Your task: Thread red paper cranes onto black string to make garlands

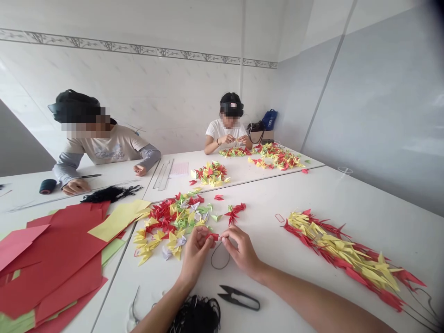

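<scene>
My left hand (195, 252) and my right hand (243, 252) meet over the white table (333, 199). Both pinch a small red folded paper piece (214, 237) between their fingertips. A thin black thread loop (220, 259) hangs down from where the fingers meet. A pile of red, yellow, green and white folded paper pieces (171, 222) lies just beyond my left hand. A long strung band of red and yellow folded pieces (350, 252) lies to the right of my right hand.
Black thread snips (239, 297) and a bundle of black thread (196, 314) lie near my forearms. Red and yellow paper sheets (58, 259) cover the left table. Two other people sit at the far tables, with more piles of folded pieces (210, 173) near them.
</scene>
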The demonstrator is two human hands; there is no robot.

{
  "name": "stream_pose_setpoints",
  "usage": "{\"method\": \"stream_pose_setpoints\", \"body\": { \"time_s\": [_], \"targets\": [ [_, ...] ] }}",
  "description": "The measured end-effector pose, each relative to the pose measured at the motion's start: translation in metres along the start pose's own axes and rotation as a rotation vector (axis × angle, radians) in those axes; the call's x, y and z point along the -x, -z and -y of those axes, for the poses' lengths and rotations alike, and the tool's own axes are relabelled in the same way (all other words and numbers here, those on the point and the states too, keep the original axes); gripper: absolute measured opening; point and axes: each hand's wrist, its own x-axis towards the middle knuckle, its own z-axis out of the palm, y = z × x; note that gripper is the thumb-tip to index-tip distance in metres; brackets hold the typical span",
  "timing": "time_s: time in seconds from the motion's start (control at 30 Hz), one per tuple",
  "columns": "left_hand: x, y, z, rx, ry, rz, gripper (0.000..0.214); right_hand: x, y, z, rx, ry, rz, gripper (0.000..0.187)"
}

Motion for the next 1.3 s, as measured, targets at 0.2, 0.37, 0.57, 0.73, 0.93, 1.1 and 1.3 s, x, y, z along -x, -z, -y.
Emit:
{"method": "stream_pose_setpoints", "body": {
  "time_s": [0.2,0.37,0.57,0.73,0.93,1.1,1.3],
  "targets": [
    [-0.0037,0.0037,0.0015,-0.016,-0.025,0.013,0.030,-0.0004,0.0019,0.0026,-0.051,-0.050,0.029,0.018],
    [-0.0010,0.0034,0.0047,-0.187,-0.142,0.079,0.019,0.0030,0.0009,0.0020,-0.032,-0.123,0.063,0.014],
    [0.0028,0.0017,0.0018,-0.338,-0.312,0.093,0.010,0.0063,-0.0007,0.0004,0.039,-0.152,0.088,0.007],
    [0.0043,0.0006,-0.0022,-0.348,-0.362,0.110,0.010,0.0060,0.0007,0.0006,-0.019,-0.179,0.108,0.013],
    [0.0039,-0.0016,-0.0002,-0.362,-0.373,0.087,0.009,0.0062,0.0013,-0.0016,-0.083,-0.212,0.148,0.014],
    [0.0027,-0.0023,0.0031,-0.369,-0.396,0.048,0.007,0.0065,0.0018,-0.0013,-0.131,-0.242,0.193,0.014],
    [0.0026,-0.0022,0.0018,-0.409,-0.434,0.031,0.005,0.0049,0.0027,0.0009,-0.148,-0.235,0.225,0.013]
  ]
}}
